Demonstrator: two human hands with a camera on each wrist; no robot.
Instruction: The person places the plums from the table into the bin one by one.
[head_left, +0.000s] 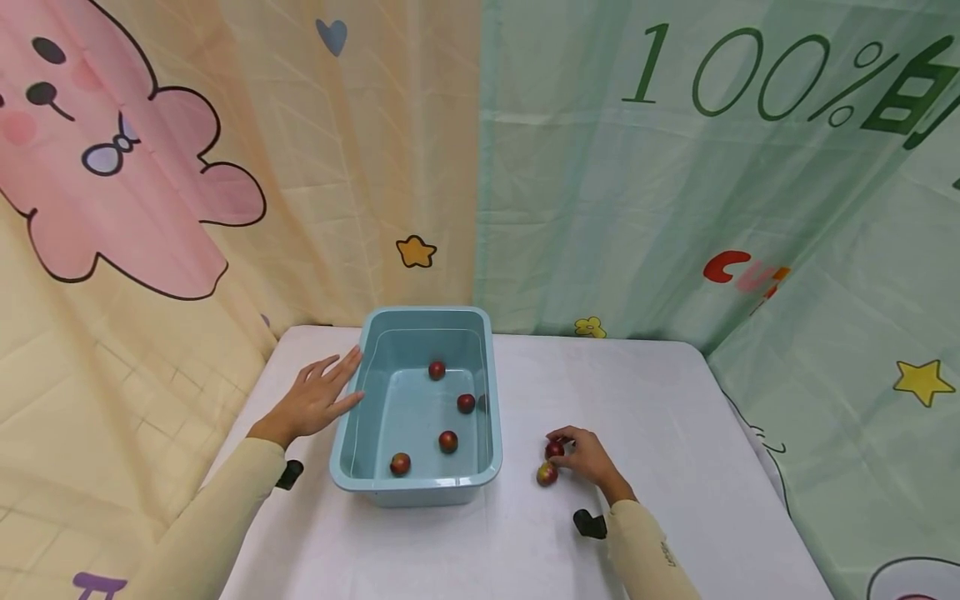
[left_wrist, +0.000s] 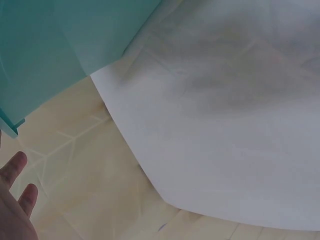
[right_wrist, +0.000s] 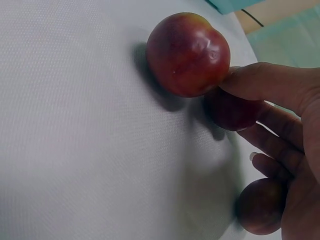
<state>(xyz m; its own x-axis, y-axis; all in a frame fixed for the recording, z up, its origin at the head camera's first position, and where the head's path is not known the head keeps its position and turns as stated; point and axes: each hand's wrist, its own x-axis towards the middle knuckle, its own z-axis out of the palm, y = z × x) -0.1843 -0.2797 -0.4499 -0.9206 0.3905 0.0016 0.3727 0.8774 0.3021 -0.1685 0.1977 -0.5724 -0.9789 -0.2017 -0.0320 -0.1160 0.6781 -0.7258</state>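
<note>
A light blue plastic basin (head_left: 416, 483) stands on the table with several red plums inside, one of them a yellowish-red plum (head_left: 401, 464) near its front left corner. My left hand (head_left: 318, 398) lies along the basin's left rim, fingers straight and spread. To the right of the basin, my right hand (head_left: 588, 457) has its thumb and fingers around a dark red plum (right_wrist: 234, 109) at the tabletop. A red-yellow plum (head_left: 547, 474) sits right beside the thumb. Under the palm, the right wrist view shows another plum (right_wrist: 261, 206), hidden from the head view.
A white cloth (head_left: 622, 383) covers the table. Printed curtains (head_left: 600, 208) hang behind and at both sides. Black wrist camera mounts (head_left: 589, 524) sit by both wrists.
</note>
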